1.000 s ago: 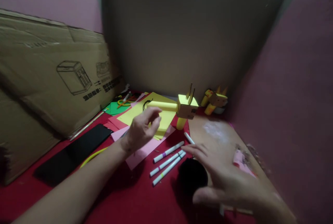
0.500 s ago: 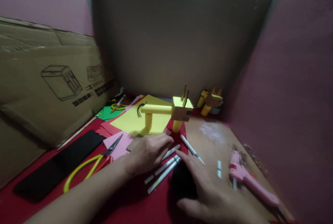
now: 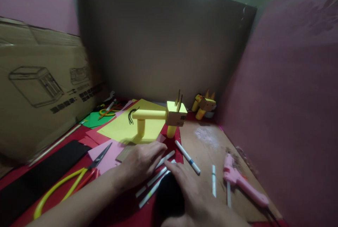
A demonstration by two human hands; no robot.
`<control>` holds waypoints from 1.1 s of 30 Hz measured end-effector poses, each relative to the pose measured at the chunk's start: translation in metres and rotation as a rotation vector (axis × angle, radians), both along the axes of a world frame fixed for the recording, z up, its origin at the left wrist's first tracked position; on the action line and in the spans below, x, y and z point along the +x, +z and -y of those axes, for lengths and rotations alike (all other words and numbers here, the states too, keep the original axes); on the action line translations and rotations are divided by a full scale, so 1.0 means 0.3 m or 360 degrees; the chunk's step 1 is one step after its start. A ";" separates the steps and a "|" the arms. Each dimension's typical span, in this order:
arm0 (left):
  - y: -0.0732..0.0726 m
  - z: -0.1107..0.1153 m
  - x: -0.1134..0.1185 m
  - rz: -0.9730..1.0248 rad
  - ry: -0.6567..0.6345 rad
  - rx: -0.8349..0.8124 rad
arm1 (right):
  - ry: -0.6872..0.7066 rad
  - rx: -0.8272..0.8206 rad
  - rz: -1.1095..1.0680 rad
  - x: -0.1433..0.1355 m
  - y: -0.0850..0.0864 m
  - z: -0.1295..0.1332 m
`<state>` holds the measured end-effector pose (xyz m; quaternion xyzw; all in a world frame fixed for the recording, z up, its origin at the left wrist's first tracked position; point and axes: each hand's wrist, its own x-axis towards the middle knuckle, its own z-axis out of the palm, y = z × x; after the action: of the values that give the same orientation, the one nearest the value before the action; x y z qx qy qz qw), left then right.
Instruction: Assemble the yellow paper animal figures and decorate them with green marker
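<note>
Now the left hand (image 3: 144, 156) is lowered in front of the yellow figure (image 3: 150, 114), having been moved down from its rear end, so the white markers (image 3: 150, 194), rather than the figure, are within closest reach. Its grip is narrow, with the fingers bent together over a marker; whether that marker is pinched cannot be told. The right hand (image 3: 191, 188) is spread in a wide curve beside a rounded black object (image 3: 169, 197), nearer the wearer than the figure; whether any hold is taken on it cannot be told either.

The figure is left standing upright, untouched, on the red-covered counter, with yellow paper (image 3: 116, 128) spread beneath and behind it. To its right, a blue-banded marker (image 3: 188, 157) and a pink glue gun (image 3: 237, 181) are laid on a brown board (image 3: 190, 133). To its near left, yellow-handled scissors (image 3: 99, 157) are seen, partly covered by the left forearm.
</note>
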<state>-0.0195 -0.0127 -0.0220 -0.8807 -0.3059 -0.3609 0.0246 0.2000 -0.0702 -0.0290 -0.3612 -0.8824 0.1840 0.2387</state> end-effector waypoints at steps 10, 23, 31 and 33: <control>-0.002 0.017 0.013 -0.0009 -0.0017 -0.0068 | -0.0049 0.0088 -0.0014 -0.018 -0.013 0.008; 0.006 0.015 0.013 -0.0059 -0.0008 0.0031 | -0.0146 -0.0030 -0.0057 -0.025 0.020 0.011; 0.042 -0.005 -0.024 0.0175 0.0276 0.0007 | -0.0172 -0.0114 0.0063 -0.010 0.050 0.027; 0.071 -0.012 -0.046 0.0255 0.0440 -0.0037 | -0.0160 -0.0143 0.0059 0.002 0.057 0.024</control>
<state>-0.0335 -0.0091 -0.0007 -0.7989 -0.4292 -0.4196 0.0395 0.2006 -0.0774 -0.0119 -0.4188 -0.8583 0.2046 0.2147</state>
